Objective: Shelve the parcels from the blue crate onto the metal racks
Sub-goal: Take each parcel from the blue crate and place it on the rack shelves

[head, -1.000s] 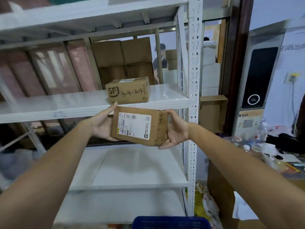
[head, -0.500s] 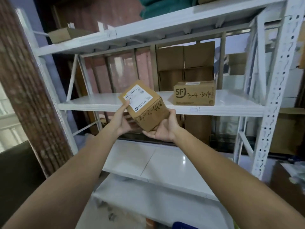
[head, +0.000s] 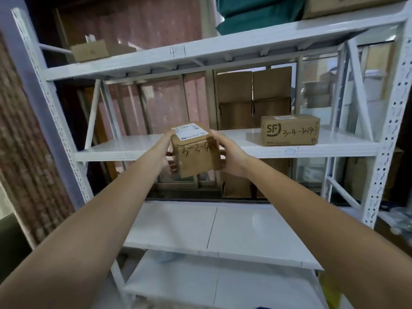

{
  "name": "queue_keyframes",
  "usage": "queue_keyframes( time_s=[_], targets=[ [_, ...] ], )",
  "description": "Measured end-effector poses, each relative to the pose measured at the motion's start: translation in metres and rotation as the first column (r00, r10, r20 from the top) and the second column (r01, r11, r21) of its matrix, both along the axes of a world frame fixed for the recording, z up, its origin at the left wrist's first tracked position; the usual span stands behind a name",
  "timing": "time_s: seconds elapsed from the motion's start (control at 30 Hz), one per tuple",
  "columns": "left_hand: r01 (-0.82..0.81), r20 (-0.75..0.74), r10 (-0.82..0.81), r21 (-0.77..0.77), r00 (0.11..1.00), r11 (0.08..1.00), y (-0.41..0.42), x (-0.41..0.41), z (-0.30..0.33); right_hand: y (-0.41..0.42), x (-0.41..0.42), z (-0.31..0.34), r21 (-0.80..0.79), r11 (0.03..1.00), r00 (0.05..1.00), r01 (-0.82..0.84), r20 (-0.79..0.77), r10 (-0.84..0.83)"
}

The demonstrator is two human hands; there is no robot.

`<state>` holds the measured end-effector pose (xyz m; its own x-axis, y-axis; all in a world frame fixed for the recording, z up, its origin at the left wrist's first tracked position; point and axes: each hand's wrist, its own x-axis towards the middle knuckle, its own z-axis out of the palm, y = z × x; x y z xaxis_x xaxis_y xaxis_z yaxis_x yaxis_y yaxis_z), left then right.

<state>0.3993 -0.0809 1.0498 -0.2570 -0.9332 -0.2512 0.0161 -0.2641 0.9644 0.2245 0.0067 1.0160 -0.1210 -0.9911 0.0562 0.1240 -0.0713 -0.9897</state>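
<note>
Parcel (head: 196,152) held at front edge of rack's middle shelf (head: 124,148) | left hand (head: 166,152) grips its left side | right hand (head: 229,157) grips its right side | SF box (head: 289,130) sits on same shelf, well right

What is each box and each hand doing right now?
Held parcel: off the shelf, tilted, gripped between both hands.
Left hand: grips the parcel's left side.
Right hand: grips its right side.
SF box: closed, resting flat on the middle shelf.
Small carton: on the top shelf, flaps open.
</note>
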Motion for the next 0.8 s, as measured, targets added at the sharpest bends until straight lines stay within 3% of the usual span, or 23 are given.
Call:
queue_keyframes(
  time_s=[0.13,0.23,0.37,0.53,0.8],
  targets=[
    [0.071,-0.026,-0.07,0.011,0.997,0.997,-0.033,-0.01,0.009,-0.022,-0.002,0.022,0.004,0.996,0.992,0.091,-0.094,-0.09],
    [0.11,-0.117,-0.116,-0.057,0.986,0.992,-0.059,-0.023,0.018,-0.049,-0.012,0.033,-0.021,0.981,0.971,0.194,-0.137,-0.195],
    [0.191,-0.132,-0.22,-0.201,0.967,0.961,-0.085,-0.047,0.032,-0.096,-0.032,0.042,-0.089,0.949,0.935,0.302,-0.164,-0.313],
    [0.215,0.01,-0.221,-0.275,0.975,0.937,-0.138,-0.076,0.027,-0.142,-0.054,0.042,-0.124,0.939,0.902,0.32,-0.264,-0.342],
    [0.196,0.083,-0.179,-0.304,0.98,0.932,-0.219,-0.091,-0.01,-0.22,-0.069,-0.002,-0.093,0.95,0.877,0.298,-0.366,-0.311]
  ],
)
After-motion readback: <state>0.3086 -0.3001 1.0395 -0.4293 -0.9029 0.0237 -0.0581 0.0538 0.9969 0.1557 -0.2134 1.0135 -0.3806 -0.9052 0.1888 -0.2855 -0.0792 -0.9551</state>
